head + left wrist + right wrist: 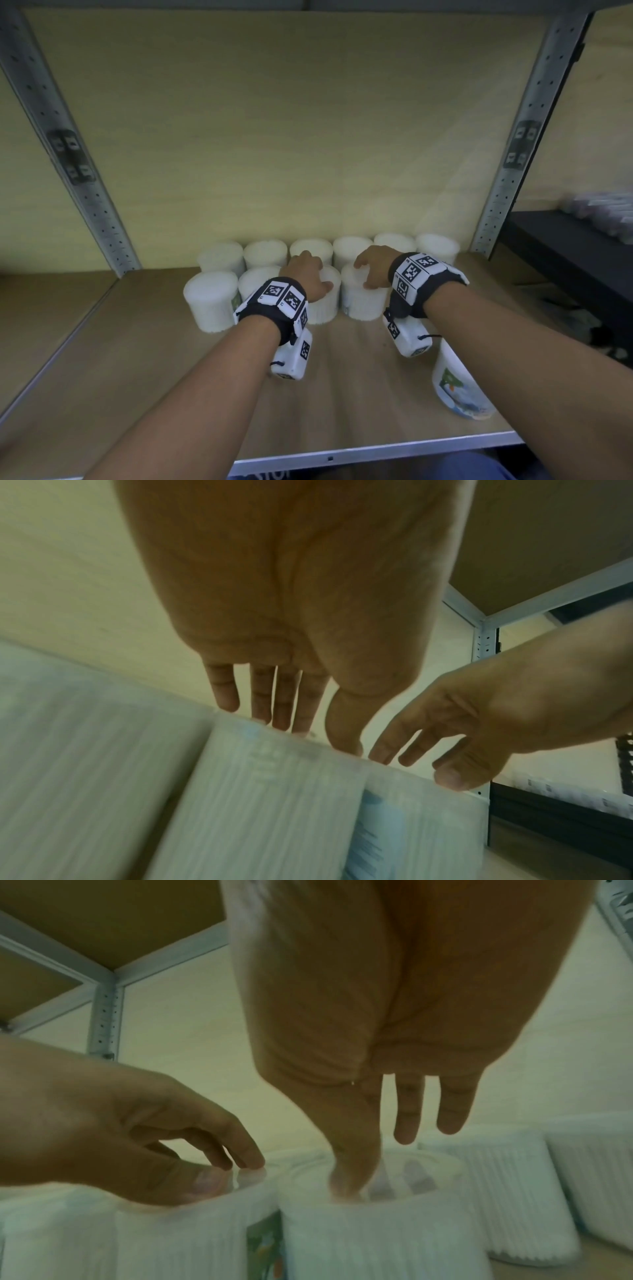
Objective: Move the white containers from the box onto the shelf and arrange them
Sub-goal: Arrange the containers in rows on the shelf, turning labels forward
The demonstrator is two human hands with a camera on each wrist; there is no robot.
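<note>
White ribbed containers stand in two rows at the back of the wooden shelf (164, 377). My left hand (305, 274) (315, 735) (232, 1172) grips the top of a front-row container (323, 306) (274, 791) (192, 1231), with the thumb on the near rim and the fingertips on the lid. My right hand (364, 272) (377, 1161) (421, 761) is over the neighbouring container (359, 303) (369, 1231). Its thumb tip touches the lid and its other fingers hang straight and free. Another container (459, 387), with a green and blue label, stands alone near the front right. The box is out of view.
Perforated metal uprights (78, 178) (513, 164) flank the shelf, with a yellowish back wall behind. A metal lip (376, 448) runs along the front edge. A dark shelf (565, 253) with small packages lies to the right. Bare board lies in front of the rows and at the left.
</note>
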